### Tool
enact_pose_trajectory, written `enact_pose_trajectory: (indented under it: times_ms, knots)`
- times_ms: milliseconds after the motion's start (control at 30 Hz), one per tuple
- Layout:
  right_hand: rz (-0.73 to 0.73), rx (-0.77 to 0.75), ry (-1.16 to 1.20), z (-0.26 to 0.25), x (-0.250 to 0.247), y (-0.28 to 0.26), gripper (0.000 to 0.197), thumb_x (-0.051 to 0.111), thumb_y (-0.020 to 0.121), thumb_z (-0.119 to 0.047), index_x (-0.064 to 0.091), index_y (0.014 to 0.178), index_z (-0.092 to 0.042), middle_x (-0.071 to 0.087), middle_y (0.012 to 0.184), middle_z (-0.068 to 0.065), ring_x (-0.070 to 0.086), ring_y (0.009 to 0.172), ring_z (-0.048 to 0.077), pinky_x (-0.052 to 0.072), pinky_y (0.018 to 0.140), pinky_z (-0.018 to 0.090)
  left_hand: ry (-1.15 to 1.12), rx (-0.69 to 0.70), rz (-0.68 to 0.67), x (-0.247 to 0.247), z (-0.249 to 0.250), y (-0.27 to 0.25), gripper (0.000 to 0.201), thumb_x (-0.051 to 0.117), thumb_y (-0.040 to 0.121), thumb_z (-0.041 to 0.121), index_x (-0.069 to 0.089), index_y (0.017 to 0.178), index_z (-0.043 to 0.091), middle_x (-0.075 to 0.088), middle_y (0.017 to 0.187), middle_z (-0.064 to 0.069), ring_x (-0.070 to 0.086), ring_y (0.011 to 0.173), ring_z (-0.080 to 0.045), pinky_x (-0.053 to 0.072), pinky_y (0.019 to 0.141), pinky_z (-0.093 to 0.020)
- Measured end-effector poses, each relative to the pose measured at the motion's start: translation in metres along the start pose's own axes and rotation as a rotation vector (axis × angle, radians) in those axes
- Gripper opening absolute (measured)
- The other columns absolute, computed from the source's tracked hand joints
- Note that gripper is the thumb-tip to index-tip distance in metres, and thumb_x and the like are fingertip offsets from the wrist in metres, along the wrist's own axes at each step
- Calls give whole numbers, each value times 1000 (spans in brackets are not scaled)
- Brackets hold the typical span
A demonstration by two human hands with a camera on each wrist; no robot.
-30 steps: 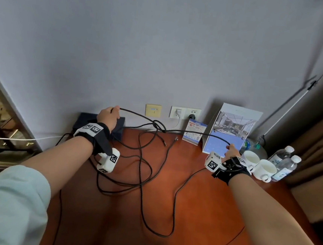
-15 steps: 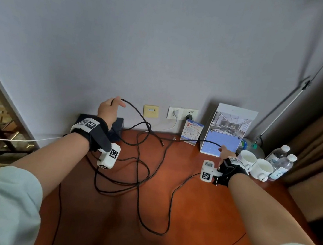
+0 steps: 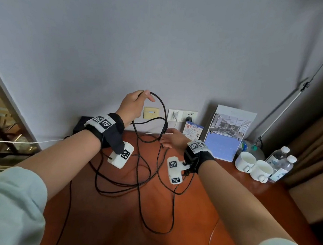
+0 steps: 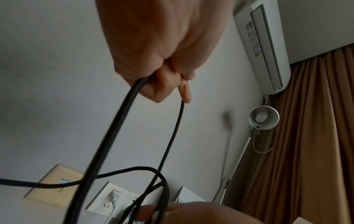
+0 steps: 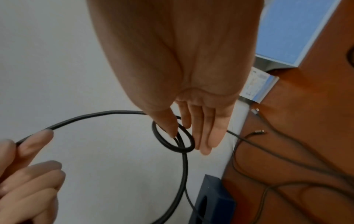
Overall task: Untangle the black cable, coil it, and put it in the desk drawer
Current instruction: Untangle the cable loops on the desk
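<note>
Cable [image 3: 159, 106], black: raised centre frame, loops trailing on desk [image 3: 197, 213]. Left hand [image 3: 133, 105] grips it, now lifted higher. Right hand [image 3: 171, 140], moved in from the right, pinches the knot [image 5: 173, 138], other fingers extended. Untangling under way; coiling pending.

One black cable [image 3: 141, 181], two white cups [image 3: 245, 161], two water bottles [image 3: 281, 168], two hands [image 3: 131, 108].
</note>
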State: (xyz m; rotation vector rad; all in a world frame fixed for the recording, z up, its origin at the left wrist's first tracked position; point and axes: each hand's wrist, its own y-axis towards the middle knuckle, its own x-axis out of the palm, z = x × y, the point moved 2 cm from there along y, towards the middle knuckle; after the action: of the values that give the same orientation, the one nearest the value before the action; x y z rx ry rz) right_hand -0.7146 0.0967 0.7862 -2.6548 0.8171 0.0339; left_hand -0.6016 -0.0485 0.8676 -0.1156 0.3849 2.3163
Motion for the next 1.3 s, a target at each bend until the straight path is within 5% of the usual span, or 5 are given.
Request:
enact_pose_trajectory:
  times_ms: [300,500,767,967,1300]
  knots:
    - [148,-83,292,-8,-1,16,13,55,95,-7,49,84,-10,46,66,7,49,39,9,43,39,18,159,-79,127,-24,-4,4,33,41,99,33,65,83,16,40,64,0,38,50,-16,37,43,-22]
    - [208,-390,-288,-22,-7,18,15,53,96,-18,59,87,-8,48,61,-1,46,50,9,41,54,27,697,23,-83,-17,-19,2,37,62,90,33,53,122,19,65,91,-3,56,82,-21,48,82,-33]
    - [139,-461,-674,-47,-15,6,15,49,98,-14,57,86,-17,49,72,0,48,71,19,37,63,26,242,-155,-323,22,-36,-14,24,52,97,29,68,96,12,37,64,2,29,49,-15,28,44,-20]
    - [435,-623,-643,-54,-12,-4,19,62,90,-25,56,89,-7,52,89,5,45,80,15,32,69,23,178,-148,-236,24,-39,-8,35,51,97,35,58,68,16,27,52,4,21,44,-17,18,44,-24]
    - [14,-401,-117,-55,-1,-1,25,38,101,-8,61,93,-3,39,59,3,35,54,11,31,53,19,112,-381,-67,20,-34,-2,36,44,99,38,52,76,12,30,57,-2,26,46,-18,21,45,-25]
